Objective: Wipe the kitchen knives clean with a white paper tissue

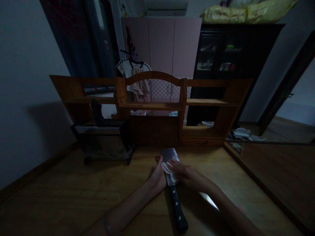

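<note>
A cleaver lies flat on the wooden desk (73, 196), its steel blade (169, 154) pointing away from me and its black handle (178, 209) toward me. My right hand (185, 173) presses a white tissue (169, 170) onto the blade, fingers stretched flat over it. My left hand (157, 178) rests against the blade's left edge, fingers lying beside the tissue; whether they hold it I cannot tell.
A wooden desk hutch (152, 108) with open shelves stands along the back of the desk. A dark wire rack (105, 141) sits at its left. Behind are a pink wardrobe (172, 49), a dark glass cabinet (221, 59), and clothes on a hanger (137, 82). The room is dim.
</note>
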Demonstrator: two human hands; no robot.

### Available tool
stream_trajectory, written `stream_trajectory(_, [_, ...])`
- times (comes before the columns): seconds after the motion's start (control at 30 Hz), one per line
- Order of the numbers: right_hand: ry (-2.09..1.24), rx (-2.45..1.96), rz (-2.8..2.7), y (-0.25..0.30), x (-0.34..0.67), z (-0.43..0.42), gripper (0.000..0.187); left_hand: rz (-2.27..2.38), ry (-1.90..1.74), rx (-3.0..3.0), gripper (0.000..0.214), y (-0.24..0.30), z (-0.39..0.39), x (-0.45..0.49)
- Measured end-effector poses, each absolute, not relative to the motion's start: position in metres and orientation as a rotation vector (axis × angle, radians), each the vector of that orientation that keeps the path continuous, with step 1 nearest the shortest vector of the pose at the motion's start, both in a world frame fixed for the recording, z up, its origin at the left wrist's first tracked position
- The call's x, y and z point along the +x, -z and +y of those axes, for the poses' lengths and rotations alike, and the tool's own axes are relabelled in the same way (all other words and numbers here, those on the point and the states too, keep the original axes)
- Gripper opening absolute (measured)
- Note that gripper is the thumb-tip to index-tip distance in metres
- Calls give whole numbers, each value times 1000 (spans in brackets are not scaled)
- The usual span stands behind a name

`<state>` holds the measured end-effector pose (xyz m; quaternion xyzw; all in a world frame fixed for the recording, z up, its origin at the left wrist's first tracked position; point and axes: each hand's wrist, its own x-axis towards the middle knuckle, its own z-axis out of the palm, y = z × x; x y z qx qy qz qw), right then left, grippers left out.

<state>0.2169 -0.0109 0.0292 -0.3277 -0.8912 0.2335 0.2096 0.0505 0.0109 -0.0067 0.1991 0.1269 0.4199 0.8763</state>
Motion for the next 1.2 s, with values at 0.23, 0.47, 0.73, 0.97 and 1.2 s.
stream_trajectory(0.23, [-318, -1230, -2333, -8, 220, 2, 51, 303, -901, 421, 57, 2, 10, 52])
stream_trajectory(0.47, [-210, -1302, -2299, -1, 214, 9, 52, 277, -918, 398, 57, 8, 14, 53])
stream_trajectory(0.73, [-315, -1205, -2439, -8, 211, -1, 54, 314, -946, 373, 56, 5, 11, 52])
stream_trajectory(0.97, [-612, -923, -2470, -22, 204, -14, 50, 330, -941, 345, 52, 15, 16, 51])
stream_trajectory(1.2, [-713, -817, -2472, -29, 216, -10, 52, 310, -915, 358, 57, 10, 14, 51])
